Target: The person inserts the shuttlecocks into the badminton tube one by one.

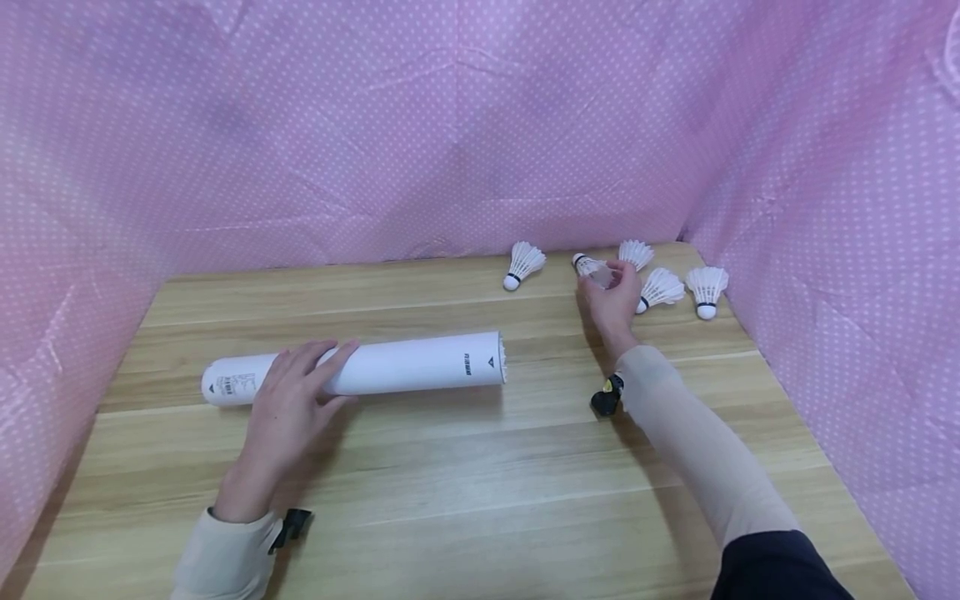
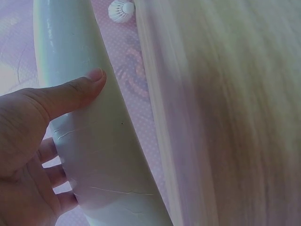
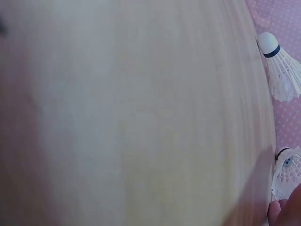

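Observation:
My left hand [image 1: 288, 408] grips a white shuttlecock tube [image 1: 420, 364] lying sideways above the table's middle left, thumb on the near side and fingers over the top. White feather tips show at the tube's right end. In the left wrist view the thumb [image 2: 77, 92] lies along the tube's smooth wall. At the back right, my right hand [image 1: 615, 304] pinches a white shuttlecock [image 1: 587, 265] by its feather skirt, its cork pointing away to the left. The right wrist view catches only fingertips [image 3: 284, 209] at that skirt's rim.
One shuttlecock [image 1: 522, 265] lies left of the right hand near the back edge. To its right are a shuttlecock [image 1: 636, 253] at the back, another [image 1: 662, 289] beside the hand, and one [image 1: 707, 292] near the right edge. Pink dotted cloth [image 1: 450, 150] hangs around the wooden table [image 1: 480, 500].

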`<state>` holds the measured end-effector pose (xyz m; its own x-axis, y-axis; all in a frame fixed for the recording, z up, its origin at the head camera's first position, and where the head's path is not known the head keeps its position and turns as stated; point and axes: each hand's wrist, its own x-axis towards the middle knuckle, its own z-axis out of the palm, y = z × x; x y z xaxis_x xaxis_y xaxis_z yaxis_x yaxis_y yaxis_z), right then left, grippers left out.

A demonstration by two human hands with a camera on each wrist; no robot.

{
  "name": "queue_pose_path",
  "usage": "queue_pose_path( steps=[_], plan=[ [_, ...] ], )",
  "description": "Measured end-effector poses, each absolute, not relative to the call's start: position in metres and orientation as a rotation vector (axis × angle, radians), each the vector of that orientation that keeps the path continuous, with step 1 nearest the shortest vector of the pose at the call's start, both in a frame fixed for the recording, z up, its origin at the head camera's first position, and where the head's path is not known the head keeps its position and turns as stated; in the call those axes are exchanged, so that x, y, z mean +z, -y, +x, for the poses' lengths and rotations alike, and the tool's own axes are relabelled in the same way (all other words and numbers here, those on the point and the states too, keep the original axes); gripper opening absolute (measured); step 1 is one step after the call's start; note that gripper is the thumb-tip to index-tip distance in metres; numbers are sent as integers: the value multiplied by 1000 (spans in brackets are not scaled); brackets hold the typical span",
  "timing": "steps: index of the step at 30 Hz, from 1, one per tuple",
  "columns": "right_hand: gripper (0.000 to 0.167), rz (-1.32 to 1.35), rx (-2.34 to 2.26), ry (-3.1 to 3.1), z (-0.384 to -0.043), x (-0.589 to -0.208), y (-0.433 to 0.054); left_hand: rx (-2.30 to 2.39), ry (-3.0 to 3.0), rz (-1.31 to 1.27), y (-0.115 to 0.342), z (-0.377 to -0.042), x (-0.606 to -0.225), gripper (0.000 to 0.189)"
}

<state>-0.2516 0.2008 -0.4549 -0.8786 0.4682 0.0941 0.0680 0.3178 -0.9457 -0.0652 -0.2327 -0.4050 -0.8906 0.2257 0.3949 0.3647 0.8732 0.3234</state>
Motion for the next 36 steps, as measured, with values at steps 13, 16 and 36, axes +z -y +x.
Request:
queue_pose_path(
  steps=[13,16,36],
  plan=[
    [62,-448,1620,2286,-251,-452,-204,-551,2701,-446,233,-65,-404,86],
    [58,-437,1596,2275,-251,-453,-203,-551,2704,-447,233,-65,-403,86],
    [52,-499,1686,2278,-246,-451,-205,-544,2692,-457,233,-66,-403,85]
  ],
)
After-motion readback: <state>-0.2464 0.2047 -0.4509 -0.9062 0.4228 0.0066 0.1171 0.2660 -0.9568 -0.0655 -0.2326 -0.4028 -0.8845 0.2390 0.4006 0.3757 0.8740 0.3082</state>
